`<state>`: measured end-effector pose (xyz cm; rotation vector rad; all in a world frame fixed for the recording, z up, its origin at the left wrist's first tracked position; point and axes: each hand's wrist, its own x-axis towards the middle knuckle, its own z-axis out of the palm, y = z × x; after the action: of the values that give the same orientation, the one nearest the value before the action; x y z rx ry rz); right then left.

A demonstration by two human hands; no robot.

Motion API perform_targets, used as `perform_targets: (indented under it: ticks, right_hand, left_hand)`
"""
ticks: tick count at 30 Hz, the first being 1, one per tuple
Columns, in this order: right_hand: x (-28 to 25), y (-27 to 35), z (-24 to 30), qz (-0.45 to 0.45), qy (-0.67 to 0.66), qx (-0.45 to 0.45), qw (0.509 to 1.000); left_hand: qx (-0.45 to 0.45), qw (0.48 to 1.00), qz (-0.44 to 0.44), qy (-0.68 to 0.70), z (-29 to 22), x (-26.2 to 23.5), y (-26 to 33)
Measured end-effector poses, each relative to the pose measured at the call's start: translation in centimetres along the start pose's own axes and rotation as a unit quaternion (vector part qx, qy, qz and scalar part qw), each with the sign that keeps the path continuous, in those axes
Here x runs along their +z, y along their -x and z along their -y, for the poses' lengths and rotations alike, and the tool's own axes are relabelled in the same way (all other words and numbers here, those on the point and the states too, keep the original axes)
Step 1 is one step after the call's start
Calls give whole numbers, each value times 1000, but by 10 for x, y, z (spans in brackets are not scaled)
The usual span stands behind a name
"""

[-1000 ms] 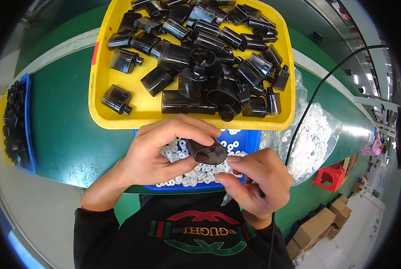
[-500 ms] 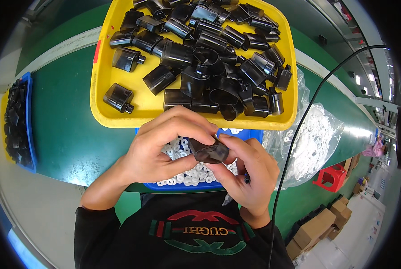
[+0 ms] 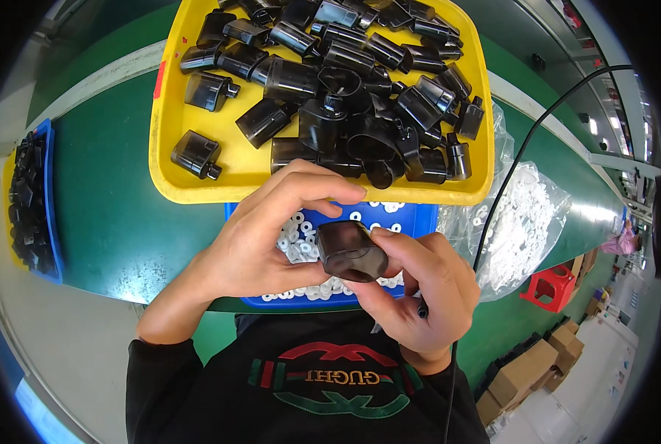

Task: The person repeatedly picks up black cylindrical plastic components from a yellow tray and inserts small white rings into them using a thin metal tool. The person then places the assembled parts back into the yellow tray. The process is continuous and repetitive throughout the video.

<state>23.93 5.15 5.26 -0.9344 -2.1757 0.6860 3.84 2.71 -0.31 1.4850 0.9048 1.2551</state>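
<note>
A dark smoky translucent plastic part (image 3: 350, 251) is held between both hands over a blue tray (image 3: 412, 220) of small white rings (image 3: 298, 231). My left hand (image 3: 264, 233) curls over its top and left side. My right hand (image 3: 419, 292) grips its right and lower edge with thumb and fingers, and a thin dark tool shows between its fingers. A yellow tray (image 3: 190, 122) piled with several similar dark parts (image 3: 345, 89) lies just beyond the hands.
The trays rest on a green belt (image 3: 116, 222). A blue bin (image 3: 49, 222) of small black pieces sits at the far left. A clear bag of white rings (image 3: 523, 214) lies to the right, with a black cable (image 3: 508, 177) across it. Cardboard boxes (image 3: 537, 370) and a red stool (image 3: 552, 285) stand lower right.
My right hand has risen from below and closed onto the dark part's right side, joining the left hand. The view has shifted slightly, so the yellow tray sits higher.
</note>
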Motion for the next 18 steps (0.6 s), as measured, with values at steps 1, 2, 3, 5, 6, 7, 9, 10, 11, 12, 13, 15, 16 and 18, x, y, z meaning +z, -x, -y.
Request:
perform_targets:
  ticks: [1,2,3,5,6,7,9,10,11,12,13,15,16,18]
  right_hand:
    - [0,0,0,-3,12,-15,1000]
    - [0,-1,-1,-7,24,-29,999]
    - [0,-1,-2,-10,36,-43,998]
    - [-2,0,0,-22,80,-63,995]
    - [-2,-1,-1,-23,87,-60,994]
    - [-1,-1,-1,-23,94,-57,994]
    - [2,-5,-3,-11,78,-26,997]
    - [3,-3,-4,-2,72,-15,997]
    - [4,0,-5,8,65,-3,998]
    - [4,3,-6,18,57,7,998]
    - [4,4,-4,16,57,15,998]
    - [4,5,-6,10,49,6,999]
    - [4,5,-7,6,46,2,999]
    - [4,5,-8,10,47,-2,999]
  left_hand:
    - [-2,1000,2,-6,-1,0,0]
    - [0,1000,16,-14,0,-1,0]
    - [1,999,30,-23,2,-3,1]
    - [2,999,36,-27,3,-4,2]
    - [2,999,27,-23,2,-3,2]
    - [2,1000,18,-20,1,-1,2]
    - [3,1000,3,-30,2,0,0]
    - [4,999,-5,-35,3,1,0]
    - [5,999,6,-38,2,0,0]
    - [4,999,16,-42,2,1,2]
    - [4,999,26,-45,2,1,2]
    - [8,999,28,-46,2,0,1]
    - [10,998,29,-46,2,0,0]
    - [7,998,32,-49,3,-1,1]
